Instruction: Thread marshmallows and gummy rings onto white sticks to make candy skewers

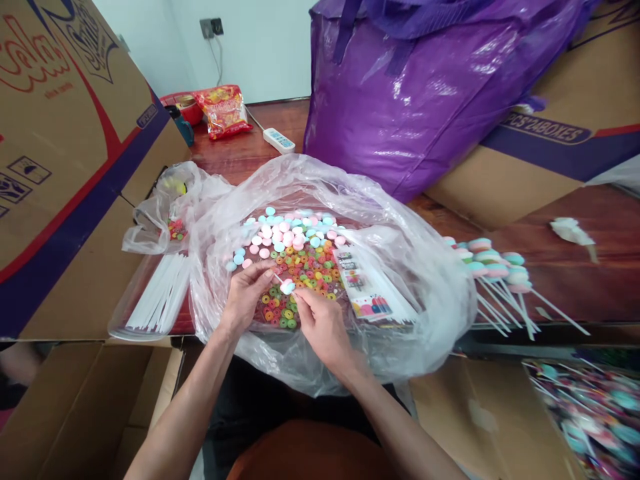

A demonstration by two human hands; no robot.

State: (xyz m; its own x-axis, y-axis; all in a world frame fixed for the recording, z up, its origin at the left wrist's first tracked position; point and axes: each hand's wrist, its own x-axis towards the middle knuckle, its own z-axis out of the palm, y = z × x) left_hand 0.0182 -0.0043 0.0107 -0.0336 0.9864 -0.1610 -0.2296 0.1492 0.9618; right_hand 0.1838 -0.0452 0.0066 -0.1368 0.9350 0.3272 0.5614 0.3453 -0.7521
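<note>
Between my fingertips, over a spread of sweets, is a small pink, white and blue marshmallow-like candy on a thin white lollipop stick. My left hand pinches the stick on the upper left side. On the lower right, thumb and finger of my right hand are closed at the candy's edge. Just beyond lie pastel candy discs in pink, white and blue. Coloured gummy rings lie under and around my fingers. A clear plastic bag surrounds the sweets.
White sticks fill a clear tray on the left. A printed packet holds more sticks. Finished lollipops lie right, near the table edge. A purple bag and cardboard boxes stand behind and beside. A box of wrapped lollipops is below right.
</note>
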